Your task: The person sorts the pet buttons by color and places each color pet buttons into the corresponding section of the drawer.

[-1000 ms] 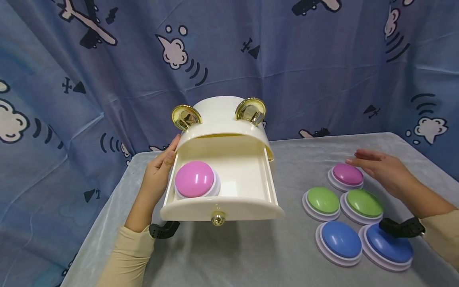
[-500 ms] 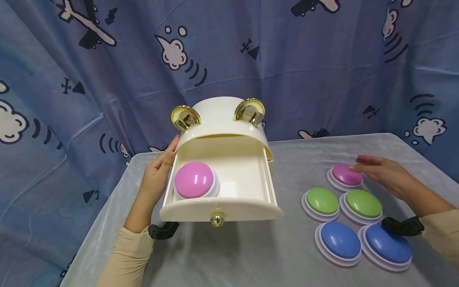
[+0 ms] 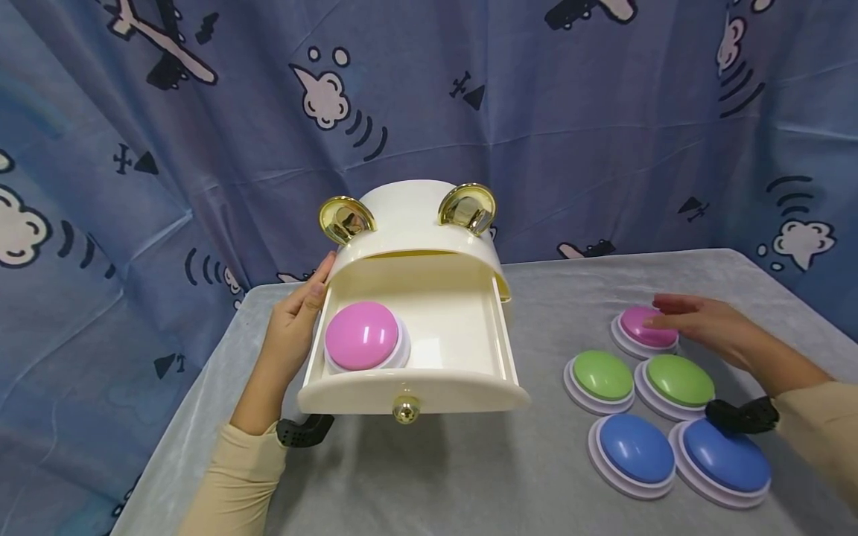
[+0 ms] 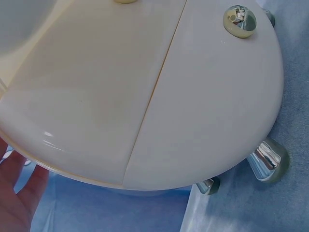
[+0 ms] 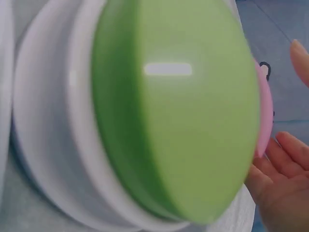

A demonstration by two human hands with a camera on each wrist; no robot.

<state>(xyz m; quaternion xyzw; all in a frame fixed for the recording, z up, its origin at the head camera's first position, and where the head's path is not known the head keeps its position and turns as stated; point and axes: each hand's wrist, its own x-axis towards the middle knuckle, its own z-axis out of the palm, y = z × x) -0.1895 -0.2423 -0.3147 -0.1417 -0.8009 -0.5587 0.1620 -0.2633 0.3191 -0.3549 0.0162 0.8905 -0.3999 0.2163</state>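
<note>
Lying uncurled, the left grip (image 3: 295, 320) touches the gold-eared box (image 3: 412, 208), whose drawer (image 3: 462, 391) holds one pink button (image 3: 362, 335); right of the box, the spread right grip (image 3: 713, 327) is by another pink button (image 3: 633, 321), two green buttons (image 3: 603, 374), two blue buttons (image 3: 637, 447).

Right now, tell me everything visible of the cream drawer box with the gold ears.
The glossy cream drawer box, seemingly plastic, stands upright on the grey cloth. Two shiny gold ears top its rounded body. Its upper drawer is pulled out, with a gold knob on its front and a pink button inside, at the left. The left-wrist view adds smooth lower fronts divided by a seam, and shiny feet. The left hand touches its left side.
</note>
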